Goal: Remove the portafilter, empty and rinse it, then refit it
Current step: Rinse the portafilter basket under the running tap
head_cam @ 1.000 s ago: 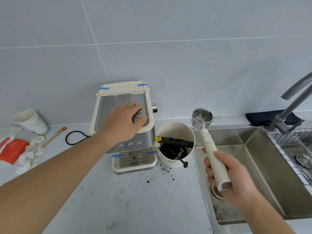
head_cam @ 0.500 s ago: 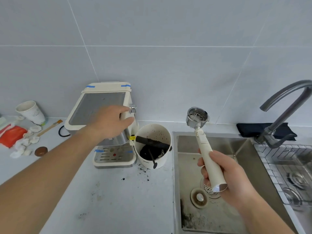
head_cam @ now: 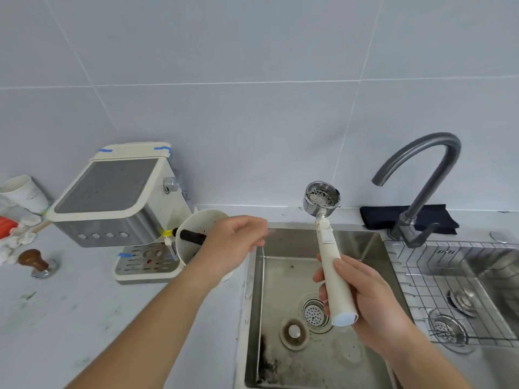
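Portafilter over the sink, ready to rinse

Right hand (head_cam: pixel 368 299) grasps the portafilter (head_cam: pixel 325 220), basket far, left of the tap (head_cam: pixel 421 175); left hand (head_cam: pixel 233 248) released.

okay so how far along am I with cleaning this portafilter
Removed: the portafilter is off the espresso machine. Mostly emptied: only specks of grounds cling inside its basket. In hand: your right hand holds its handle over the sink; your left hand is free. Left: rinsing under the dry faucet, then refitting.
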`<state>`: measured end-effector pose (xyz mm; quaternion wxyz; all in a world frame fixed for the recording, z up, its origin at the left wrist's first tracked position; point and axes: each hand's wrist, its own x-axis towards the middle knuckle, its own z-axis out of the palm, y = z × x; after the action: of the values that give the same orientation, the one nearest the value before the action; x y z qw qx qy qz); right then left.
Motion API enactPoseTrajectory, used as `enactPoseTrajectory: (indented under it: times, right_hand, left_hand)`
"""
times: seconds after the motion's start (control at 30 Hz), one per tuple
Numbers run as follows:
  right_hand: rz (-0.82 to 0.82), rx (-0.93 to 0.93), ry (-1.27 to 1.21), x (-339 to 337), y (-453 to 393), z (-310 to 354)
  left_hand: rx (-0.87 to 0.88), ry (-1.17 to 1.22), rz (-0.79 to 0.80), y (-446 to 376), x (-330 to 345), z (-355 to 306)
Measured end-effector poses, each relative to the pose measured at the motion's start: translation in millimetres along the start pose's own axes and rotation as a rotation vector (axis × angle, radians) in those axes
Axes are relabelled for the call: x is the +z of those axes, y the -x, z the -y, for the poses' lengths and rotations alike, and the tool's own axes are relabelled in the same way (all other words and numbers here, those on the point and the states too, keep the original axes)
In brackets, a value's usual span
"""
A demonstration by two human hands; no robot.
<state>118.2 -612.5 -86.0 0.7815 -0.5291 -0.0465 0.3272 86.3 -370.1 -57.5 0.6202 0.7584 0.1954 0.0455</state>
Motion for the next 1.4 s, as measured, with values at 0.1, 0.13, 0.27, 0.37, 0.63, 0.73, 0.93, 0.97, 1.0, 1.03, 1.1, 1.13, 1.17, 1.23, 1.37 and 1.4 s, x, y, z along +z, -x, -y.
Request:
enactPoseTrajectory:
  times: [0.1, 0.13, 0.27, 0.37, 0.63, 0.73, 0.93, 0.97, 1.0, 1.03, 1.1, 1.13, 1.17, 1.23, 1.37, 1.4]
  right_hand:
    - [-0.016, -0.005, 0.019, -13.3, 3.0, 3.9]
    - [-0.02, -0.009, 0.013, -18.5, 4.1, 5.2]
    - [-0.014, -0.02, 0.023, -36.2, 7.2, 7.7]
    - [-0.016, -0.027, 0.032, -45.7, 7.9, 6.4]
    - [-0.029, -0.033, 0.058, -70.4, 1.9, -2.9]
    - [-0.05, -0.025, 0.061, -77.0, -1.0, -7.3]
    - [-0.067, 0.001, 0.097, -95.3, -8.3, -8.8]
    - [-0.081, -0.005, 0.118, -100.7, -9.4, -8.5]
    - [-0.123, -0.011, 0.134, -107.0, -11.1, -7.9]
    - [-0.185, -0.017, 0.152, -115.7, -13.0, -6.8]
    - [-0.295, -0.038, 0.224, -134.0, -17.1, -0.2]
    - [-0.33, -0.054, 0.276, -143.5, -19.0, 6.2]
    - [-0.359, -0.072, 0.328, -153.9, -21.8, 14.3]
    - [-0.428, -0.113, 0.442, -173.8, -28.6, 30.6]
    - [-0.627, -0.186, 0.658, -217.4, -48.4, 55.6]
    - [-0.678, -0.194, 0.691, -227.3, -54.8, 59.4]
  left_hand:
    - [-0.039, 0.087, 0.04, 1.2, 39.2, 1.9]
    - [-0.046, 0.087, 0.051, 1.6, 52.1, 0.6]
    - [-0.06, 0.055, 0.098, 0.8, 90.9, -6.3]
    - [-0.064, 0.043, 0.134, -1.7, 111.3, -9.9]
    - [-0.105, 0.05, 0.211, -13.5, 158.0, -5.9]
    - [-0.135, 0.079, 0.203, -21.5, 166.1, -1.4]
    - [-0.181, 0.138, 0.229, -34.9, 181.3, 7.8]
    - [-0.192, 0.152, 0.23, -37.1, 183.1, 9.1]
    - [-0.202, 0.162, 0.231, -39.4, 184.5, 10.2]
    - [-0.214, 0.163, 0.232, -42.0, 185.8, 11.2]
    - [-0.242, 0.152, 0.226, -46.5, 186.2, 12.4]
    - [-0.257, 0.15, 0.223, -48.4, 186.6, 12.7]
    - [-0.272, 0.152, 0.222, -51.4, 188.1, 13.0]
    - [-0.288, 0.16, 0.216, -55.5, 189.3, 13.1]
    - [-0.304, 0.173, 0.216, -64.7, 194.6, 13.4]
    - [-0.307, 0.174, 0.219, -67.3, 197.1, 13.6]
